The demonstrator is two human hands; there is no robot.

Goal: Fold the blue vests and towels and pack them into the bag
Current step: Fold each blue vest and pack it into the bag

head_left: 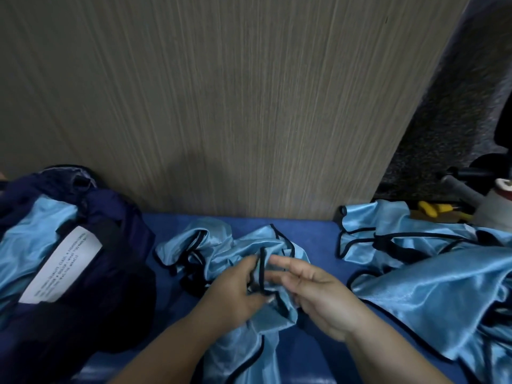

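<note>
**Where's the vest you're working on?**
Right in front of me, in the near middle of the blue tabletop [313, 231]. The vest [279, 241] is shiny light blue with black trim. It is crumpled, one end bunched on the far side of my hands and the rest trailing towards me.

**What has hold of it?**
My left grip [235, 289] is clamped on it. Thumb and fingertips pinch a stretch of the black-trimmed edge, which stands up in a fold between my two hands. My right grip [321, 297] is apart, with the fingers stretched almost straight, pointing left and lying over the cloth just beside that fold. It's a little blurred, so I can't tell how much of the palm touches the fabric.

**And the bag?**
On the left, near the vest. The bag [119, 273] is dark navy and slumped, with light-blue cloth showing in it and a white label [63, 264] of small print lying across it.

**Any more vests?**
A heap of vests [432, 286] on the right, with the same blue and the same black trim. It spreads from far right to near right, and a strip of tabletop lies between it and the vest in my hands.

**What's beyond all that?**
A wooden panel [221, 106] stands upright along the far edge. Right of it is grey carpet [443, 134]. At the far right, just past the heap, there is a yellow-handled tool [432, 209] and a white roll [498, 200] with a red top.
</note>
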